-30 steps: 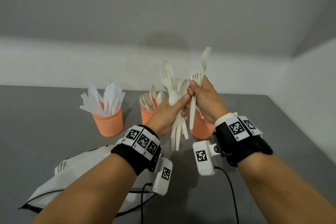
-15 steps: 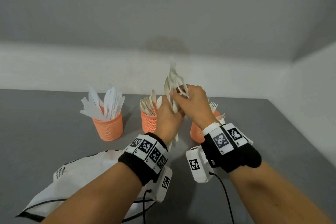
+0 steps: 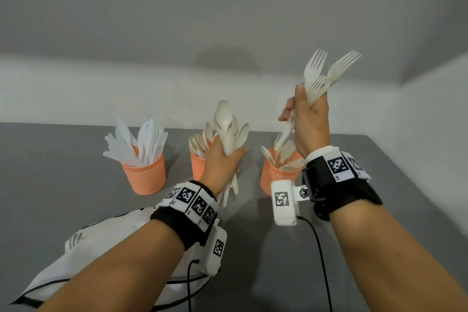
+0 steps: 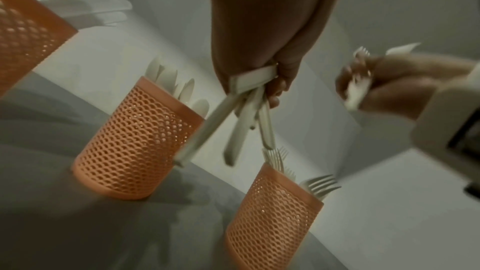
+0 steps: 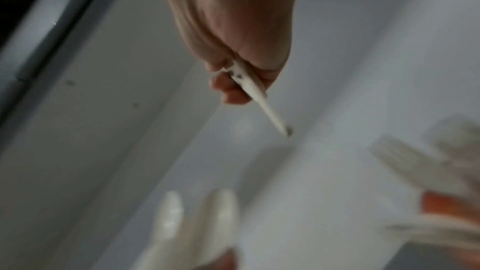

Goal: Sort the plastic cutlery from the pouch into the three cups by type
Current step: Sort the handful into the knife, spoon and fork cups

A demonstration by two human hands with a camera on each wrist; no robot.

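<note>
The right hand (image 3: 310,119) gripped a small bunch of forks (image 3: 319,76), tines up, at upper right of the head view above the right cup (image 3: 272,175); the left hand (image 3: 222,159) clutched a bunch of spoons (image 3: 226,126) at centre, before the middle cup (image 3: 198,164). To finish well, I judged the forks should drop handles-first into the right cup. Half a second earlier both hands met at centre; they had since parted. The pouch (image 3: 101,243) lay lower left.

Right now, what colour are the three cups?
Orange cups with a mesh pattern, clearest in the left wrist view.
</note>
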